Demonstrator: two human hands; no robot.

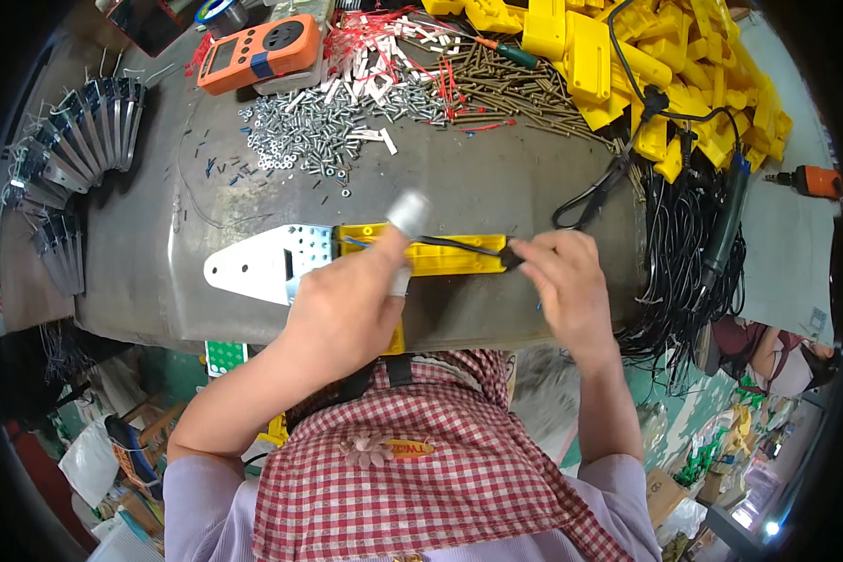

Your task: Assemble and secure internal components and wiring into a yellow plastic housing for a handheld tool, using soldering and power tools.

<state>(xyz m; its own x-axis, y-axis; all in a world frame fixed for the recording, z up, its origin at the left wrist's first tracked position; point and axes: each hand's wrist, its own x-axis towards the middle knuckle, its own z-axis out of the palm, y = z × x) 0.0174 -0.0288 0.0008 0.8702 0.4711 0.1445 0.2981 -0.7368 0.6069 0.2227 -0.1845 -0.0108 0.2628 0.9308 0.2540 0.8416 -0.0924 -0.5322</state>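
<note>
A yellow plastic housing (445, 255), joined at its left end to a white triangular metal plate (258, 265), lies flat on the grey metal worktable (487, 178) just in front of you, with a black wire (459, 244) running along its top. Your left hand (342, 309) is closed around a grey-tipped tool (408, 214) that stands over the housing's left part, your wrist covering its near edge. Your right hand (567, 281) pinches the black wire's end at the housing's right end, fingers closed on it. Beyond, silver screws (314, 131) and brass-coloured screws (515, 89) lie in loose heaps beside an orange meter (258, 53). More yellow housings (665, 66) are piled at the far right, black cables (679, 253) hang over the table's right edge, and metal brackets (75, 140) line its left.
</note>
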